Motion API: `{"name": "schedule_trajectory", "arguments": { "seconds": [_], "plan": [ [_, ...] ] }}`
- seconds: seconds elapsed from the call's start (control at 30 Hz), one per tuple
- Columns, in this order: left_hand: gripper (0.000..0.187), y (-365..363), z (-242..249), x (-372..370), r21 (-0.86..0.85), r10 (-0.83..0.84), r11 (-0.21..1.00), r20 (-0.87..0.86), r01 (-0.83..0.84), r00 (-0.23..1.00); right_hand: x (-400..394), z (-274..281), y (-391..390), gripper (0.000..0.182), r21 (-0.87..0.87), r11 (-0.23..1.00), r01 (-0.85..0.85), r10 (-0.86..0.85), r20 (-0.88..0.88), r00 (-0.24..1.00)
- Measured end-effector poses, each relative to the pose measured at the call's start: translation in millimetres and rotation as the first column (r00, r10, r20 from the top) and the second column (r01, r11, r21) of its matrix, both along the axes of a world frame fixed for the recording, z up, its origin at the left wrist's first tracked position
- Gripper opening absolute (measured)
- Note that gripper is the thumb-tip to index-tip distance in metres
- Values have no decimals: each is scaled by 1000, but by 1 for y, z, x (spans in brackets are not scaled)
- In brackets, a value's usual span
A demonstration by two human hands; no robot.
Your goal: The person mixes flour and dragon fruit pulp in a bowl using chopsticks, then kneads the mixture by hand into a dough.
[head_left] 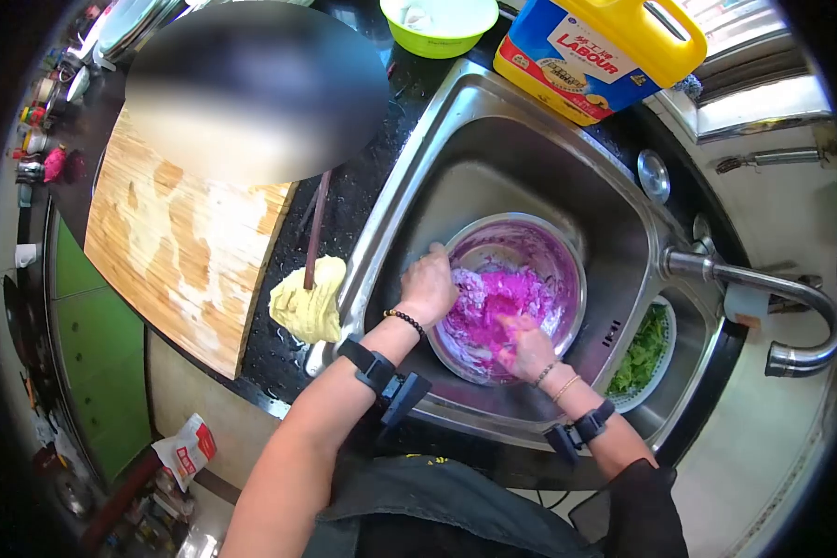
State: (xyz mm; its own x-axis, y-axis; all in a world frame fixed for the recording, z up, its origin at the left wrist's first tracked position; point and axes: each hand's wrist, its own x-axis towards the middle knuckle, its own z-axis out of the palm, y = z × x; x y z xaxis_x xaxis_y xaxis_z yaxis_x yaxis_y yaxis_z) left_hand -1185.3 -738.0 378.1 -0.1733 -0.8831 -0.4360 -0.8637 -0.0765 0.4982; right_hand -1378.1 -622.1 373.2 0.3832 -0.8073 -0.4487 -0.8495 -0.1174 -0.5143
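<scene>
A round metal bowl [575, 321] stands inside the larger sink basin and holds a bright magenta mixture [502, 302] with white floury patches. My left hand [429, 285] grips the bowl's left rim, its fingers closed over the edge. Down in the bowl, my right hand [527, 350] touches the mixture at the lower right, with magenta on its fingers. Those fingertips are partly buried or blurred, so what they hold, if anything, cannot be made out.
Yellow dough [309, 302] with chopsticks lies left of the sink [479, 177], near a wooden board [181, 251]. A yellow-blue jug [595, 56] and green bowl [437, 42] stand behind. Right are the faucet [763, 276] and leafy greens [640, 358] in the smaller basin.
</scene>
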Motion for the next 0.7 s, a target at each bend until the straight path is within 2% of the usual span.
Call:
{"name": "schedule_trajectory", "arguments": {
  "seconds": [0.07, 0.13, 0.17, 0.23, 0.27, 0.33, 0.37, 0.47, 0.53, 0.57, 0.63, 0.67, 0.7],
  "plan": [
    [26, -2, -1, 1, -7, -12, 1000, -32, 12, 999, 1, 19, -33, 68, -141, 990, 17, -37, -140, 989],
    [22, -2, -4, 1, -27, -8, 1000, -39, 7, 999, 17, 9, -72, 84, -182, 983, -27, -5, -172, 985],
    [19, -1, -6, 2, -45, -11, 999, -51, 9, 999, 28, -3, -86, 84, -182, 983, -32, 2, -162, 987],
    [18, -3, -4, 1, -44, -5, 999, -24, 4, 1000, 54, -32, -110, 75, 104, 984, -147, 173, -324, 930],
    [18, -3, -4, 0, -37, -9, 999, -11, 9, 1000, 64, -37, -119, 75, 109, 983, -147, 175, -316, 932],
    [17, 0, -7, -1, -60, -13, 998, -20, 12, 1000, 73, -35, -127, 62, 455, 874, -173, 335, -305, 891],
    [21, -3, -5, -2, -31, -14, 999, -22, 14, 1000, 72, -36, -126, 62, 452, 875, -174, 337, -309, 890],
    [24, -6, 1, 1, -6, -19, 1000, -33, 19, 999, 71, -36, -105, 52, 386, 891, -237, 352, -262, 899],
    [25, -4, -2, 2, -9, -47, 999, -17, 47, 999, 59, -24, -87, 55, 198, 897, -396, 437, -248, 865],
    [25, -4, -3, 3, -3, -54, 999, -20, 53, 998, 52, -16, -78, 55, 204, 898, -390, 432, -247, 867],
    [25, -3, -2, 1, -17, -44, 999, -20, 44, 999, 34, 1, -61, 33, -21, 951, -309, 307, -75, 949],
    [25, -3, -2, 0, -16, -48, 999, -25, 47, 999, 24, 0, -49, 33, -19, 952, -306, 303, -80, 950],
    [24, -3, -2, 1, -4, -50, 999, -26, 50, 998, 15, -3, -37, 28, -153, 942, -299, 293, -63, 954]
  ]
}}
